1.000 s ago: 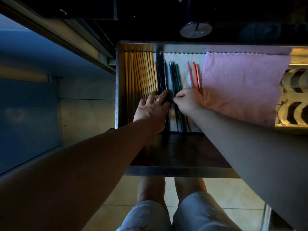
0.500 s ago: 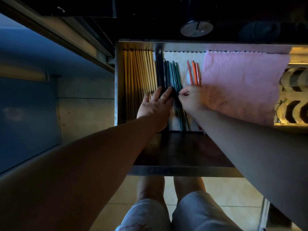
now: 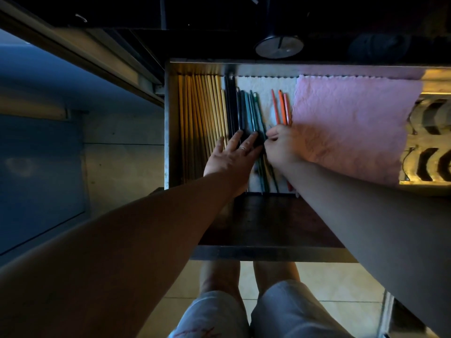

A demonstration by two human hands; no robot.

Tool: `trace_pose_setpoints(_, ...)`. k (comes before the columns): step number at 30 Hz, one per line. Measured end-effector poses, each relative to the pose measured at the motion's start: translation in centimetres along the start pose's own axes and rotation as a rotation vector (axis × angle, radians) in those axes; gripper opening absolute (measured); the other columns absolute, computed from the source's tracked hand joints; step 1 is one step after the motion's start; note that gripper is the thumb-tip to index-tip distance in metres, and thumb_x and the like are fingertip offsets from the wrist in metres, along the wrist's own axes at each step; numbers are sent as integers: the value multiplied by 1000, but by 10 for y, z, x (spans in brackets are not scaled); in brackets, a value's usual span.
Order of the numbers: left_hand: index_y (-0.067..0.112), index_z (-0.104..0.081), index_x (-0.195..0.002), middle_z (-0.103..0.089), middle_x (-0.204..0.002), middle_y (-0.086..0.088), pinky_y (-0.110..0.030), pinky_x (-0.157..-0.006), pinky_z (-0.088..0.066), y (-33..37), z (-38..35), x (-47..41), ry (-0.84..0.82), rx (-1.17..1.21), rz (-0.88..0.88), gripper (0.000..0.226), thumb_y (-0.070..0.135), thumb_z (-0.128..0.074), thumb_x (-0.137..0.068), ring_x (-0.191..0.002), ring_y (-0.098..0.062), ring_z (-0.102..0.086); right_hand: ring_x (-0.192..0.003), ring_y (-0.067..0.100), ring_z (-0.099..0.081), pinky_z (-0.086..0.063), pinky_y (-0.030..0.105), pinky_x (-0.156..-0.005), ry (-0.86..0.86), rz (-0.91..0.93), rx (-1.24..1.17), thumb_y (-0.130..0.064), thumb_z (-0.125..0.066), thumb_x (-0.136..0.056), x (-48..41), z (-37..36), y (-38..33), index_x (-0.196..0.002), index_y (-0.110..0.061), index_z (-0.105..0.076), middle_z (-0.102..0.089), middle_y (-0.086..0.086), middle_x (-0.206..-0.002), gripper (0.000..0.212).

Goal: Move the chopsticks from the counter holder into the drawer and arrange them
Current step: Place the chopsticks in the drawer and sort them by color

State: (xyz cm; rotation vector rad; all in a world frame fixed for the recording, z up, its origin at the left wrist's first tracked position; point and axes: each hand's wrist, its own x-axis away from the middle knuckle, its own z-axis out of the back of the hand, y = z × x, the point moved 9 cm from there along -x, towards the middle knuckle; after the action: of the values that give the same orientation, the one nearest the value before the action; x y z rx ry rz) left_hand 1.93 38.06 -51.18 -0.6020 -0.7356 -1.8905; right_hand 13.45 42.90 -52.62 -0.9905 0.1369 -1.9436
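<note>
My left hand (image 3: 231, 157) lies flat, grip released, on teal chopsticks (image 3: 249, 111) in drawer (image 3: 170, 118); right hand (image 3: 283, 147) pinches one.

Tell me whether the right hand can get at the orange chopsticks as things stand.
Probably yes: the right hand lies right over the near part of the orange chopsticks, nothing covers them, and the pink cloth only borders them.
</note>
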Motion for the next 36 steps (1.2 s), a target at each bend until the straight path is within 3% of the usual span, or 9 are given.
trace_pose_setpoints(7, 30, -11, -156, 9, -166, 6, -51, -120, 0, -9, 10, 5, 81, 55, 40, 71, 19, -47, -96, -152, -25, 9, -109, 24, -63, -39, 17, -89, -46, -66, -38, -6, -55, -86, -2, -3, 2, -108, -9, -70, -69, 11, -114, 27)
trace_pose_setpoints(14, 30, 1, -157, 20, -163, 7, -48, -120, 4, -11, 3, 4, 56, 52, 90, 76, 18, -45, -97, -151, -21, 15, -105, 25, -64, -44, 22, -89, -107, -64, -44, -6, -55, -85, 2, -4, 5, -103, -8, -71, -70, 12, -109, 24)
trace_pose_setpoints(17, 30, -1, -157, 18, -164, 7, -47, -121, 2, -7, 4, 2, 71, 63, 103, 73, 21, -42, -98, -151, -21, 14, -99, 30, -65, -51, 32, -88, -223, -63, -69, -3, -54, -85, 5, -7, 11, -98, -3, -71, -71, 17, -101, 22)
trace_pose_setpoints(21, 33, -3, -157, 17, -164, 9, -49, -120, 0, -1, 0, -2, 56, 61, 125, 79, 23, -51, -96, -151, -21, 13, -107, 29, -62, -49, 38, -99, -344, -85, -111, -2, -53, -87, 9, -10, 19, -110, -6, -68, -68, 16, -111, 28)
trace_pose_setpoints(24, 34, -6, -157, 15, -165, 7, -50, -120, -2, 4, 2, -2, 34, 64, 145, 78, 23, -53, -95, -151, -24, 12, -110, 30, -60, -47, 34, -98, -332, -102, -176, 0, -51, -88, 10, -3, 25, -115, -3, -65, -65, 17, -116, 30)
trace_pose_setpoints(26, 32, -13, -155, 12, -165, 4, -50, -120, -3, 9, 7, -2, 37, 60, 164, 76, 22, -55, -93, -152, -26, 10, -105, 32, -62, -48, 30, -90, -234, -67, -205, 3, -51, -86, 8, 9, 30, -106, -1, -68, -68, 17, -107, 26)
trace_pose_setpoints(29, 29, -29, -150, -5, -165, 0, -49, -119, -14, 22, 23, -5, 126, 84, 162, 68, 16, -56, -89, -151, -29, -3, -89, 33, -65, -53, 37, -85, -75, -16, -205, 3, -53, -79, -1, 34, 43, -84, -6, -69, -68, 14, -86, 19)
trace_pose_setpoints(32, 23, -46, -137, -38, -148, -5, -45, -106, -33, 40, 39, -9, 221, 124, 151, 51, 15, -52, -88, -136, -30, -33, -80, 27, -61, -50, 35, -79, -26, 2, -181, 2, -56, -77, -8, 52, 57, -74, -12, -62, -61, 8, -77, 16)
trace_pose_setpoints(36, 20, -50, -129, -60, -121, -9, -45, -89, -52, 54, 31, -22, 89, 413, 252, 35, 21, -47, -94, -110, -32, -60, -72, 21, -60, -52, 33, -67, -134, 15, -219, 0, -60, -83, -8, 53, 68, -70, -22, -49, -56, -1, -70, 28)
